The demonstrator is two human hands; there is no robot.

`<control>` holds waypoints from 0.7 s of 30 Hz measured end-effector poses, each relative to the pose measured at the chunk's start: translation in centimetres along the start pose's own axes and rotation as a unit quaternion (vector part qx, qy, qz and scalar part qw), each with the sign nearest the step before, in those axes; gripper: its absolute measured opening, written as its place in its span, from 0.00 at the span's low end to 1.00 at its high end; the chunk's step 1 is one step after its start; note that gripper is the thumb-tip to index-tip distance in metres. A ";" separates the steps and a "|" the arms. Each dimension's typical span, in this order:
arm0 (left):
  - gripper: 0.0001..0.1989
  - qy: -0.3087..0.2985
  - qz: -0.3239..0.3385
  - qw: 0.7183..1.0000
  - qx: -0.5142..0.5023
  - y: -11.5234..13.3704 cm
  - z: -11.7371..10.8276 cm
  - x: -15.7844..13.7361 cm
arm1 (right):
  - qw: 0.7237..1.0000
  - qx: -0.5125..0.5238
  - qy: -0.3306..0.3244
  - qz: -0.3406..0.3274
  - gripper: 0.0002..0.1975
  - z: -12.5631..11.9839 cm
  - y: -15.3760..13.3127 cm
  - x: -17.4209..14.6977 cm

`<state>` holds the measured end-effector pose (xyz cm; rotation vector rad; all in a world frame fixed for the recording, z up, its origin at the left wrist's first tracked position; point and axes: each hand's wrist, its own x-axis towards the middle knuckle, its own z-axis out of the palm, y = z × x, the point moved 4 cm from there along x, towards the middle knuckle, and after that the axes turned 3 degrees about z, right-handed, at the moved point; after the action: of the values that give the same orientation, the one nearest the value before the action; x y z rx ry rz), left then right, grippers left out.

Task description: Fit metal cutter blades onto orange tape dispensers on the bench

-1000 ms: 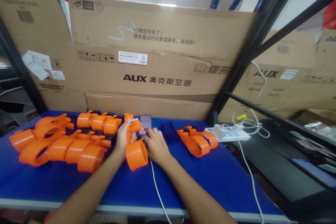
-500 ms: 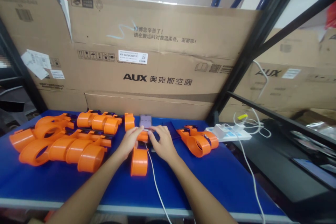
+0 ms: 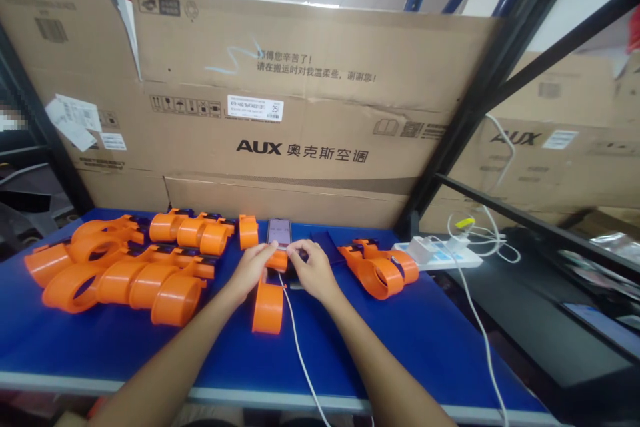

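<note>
My left hand is closed on an orange tape dispenser, a wide plastic ring, holding its left side over the table. My right hand is at the ring's right end, thumb and fingertips pinched together. Whatever lies in that pinch is too small to make out. Just beyond the hands a phone with a lit screen lies on the table. Below the hands rests another orange tape dispenser, and one more dispenser stands left of the phone. A white cable runs from beneath the held dispenser toward me.
Several orange dispensers with black parts lie in rows on the left of the blue table. A smaller group is on the right, near a white power strip with plugs and cables. Behind stands a large cardboard panel.
My right fingers have drawn together into a pinch at the ring's right end. A reddish band now shows low on the phone screen. My left hand keeps its hold.
</note>
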<state>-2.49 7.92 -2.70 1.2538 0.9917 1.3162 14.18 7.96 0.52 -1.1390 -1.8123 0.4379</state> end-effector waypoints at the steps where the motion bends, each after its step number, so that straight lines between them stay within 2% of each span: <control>1: 0.23 0.009 0.001 1.000 0.000 0.1 -0.1 0.0 | 1.000 0.015 0.000 0.012 0.10 -0.1 0.2 0.1; 4: 0.22 0.047 -0.001 0.999 -0.019 0.5 -0.7 0.1 | 0.996 0.074 0.006 0.049 0.13 -0.9 0.9 0.4; 7: 0.22 0.086 -0.007 0.993 -0.085 1.1 -1.8 0.3 | 0.992 0.090 0.058 0.071 0.13 -2.3 1.3 0.5; 10: 0.24 0.067 -0.023 0.979 -0.191 2.0 -2.7 0.5 | 0.994 0.055 0.077 0.052 0.09 -2.9 0.5 0.1; 13: 0.25 0.032 -0.037 0.960 -0.274 2.9 -2.9 0.4 | 1.000 0.016 -0.016 -0.017 0.05 -1.3 -1.3 -0.8; 17: 0.23 0.027 -0.028 0.953 -0.300 3.6 -2.6 0.1 | 0.981 -0.054 -0.158 -0.094 0.06 1.9 -3.3 -2.5; 19: 0.22 0.026 -0.023 0.953 -0.300 3.6 -2.5 0.0 | 0.969 -0.111 -0.190 -0.116 0.07 2.8 -3.4 -3.0; 21: 0.22 0.033 -0.019 0.955 -0.293 3.4 -2.5 0.1 | 0.959 -0.164 -0.194 -0.126 0.07 3.2 -3.2 -3.1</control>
<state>-5.42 7.73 0.35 0.7357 0.5932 1.4847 10.31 4.23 -0.50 -1.0686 -2.4107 0.2229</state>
